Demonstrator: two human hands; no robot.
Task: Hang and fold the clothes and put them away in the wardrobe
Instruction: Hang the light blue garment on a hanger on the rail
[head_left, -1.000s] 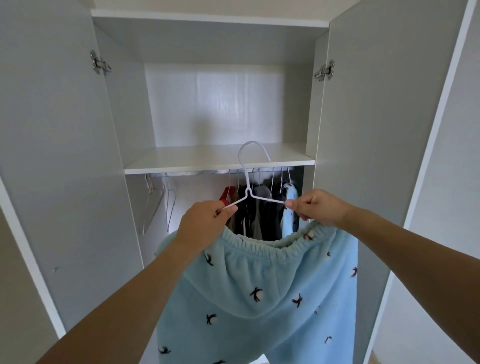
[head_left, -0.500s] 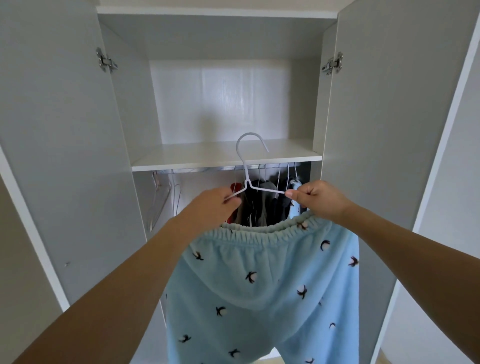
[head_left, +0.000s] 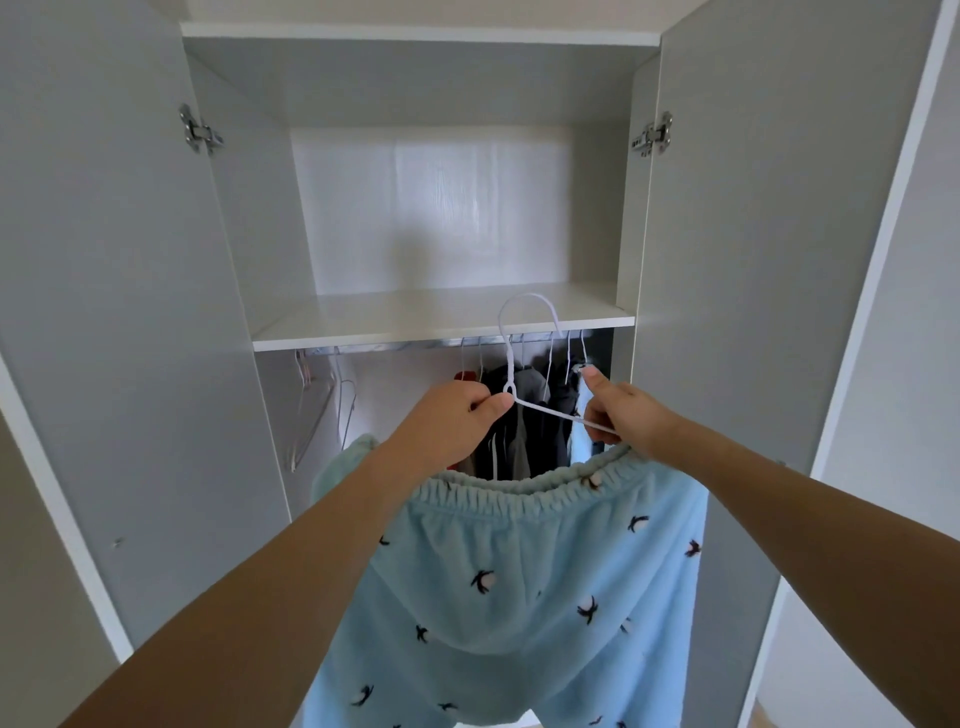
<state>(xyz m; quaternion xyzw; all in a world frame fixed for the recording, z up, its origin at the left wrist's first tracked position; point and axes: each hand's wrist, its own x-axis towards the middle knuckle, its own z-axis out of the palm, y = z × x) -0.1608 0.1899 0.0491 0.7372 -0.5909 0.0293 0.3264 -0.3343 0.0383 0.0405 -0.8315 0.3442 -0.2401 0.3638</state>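
Light blue fleece trousers with small dark bird prints hang from a white wire hanger. My left hand grips the hanger's left shoulder and the waistband there. My right hand pinches the hanger's right arm, thumb raised. The hanger's hook stands in front of the edge of the wardrobe shelf, just below which runs the clothes rail. The hook is off the rail.
Dark, grey, red and pale blue clothes hang on the rail's right half. Bare wire hangers hang at its left end. Both wardrobe doors stand open on either side. The upper shelf compartment holds nothing.
Both hands carried the hanger and trousers closer to the wardrobe. The hanger now tilts down to the right, and my right thumb has lifted.
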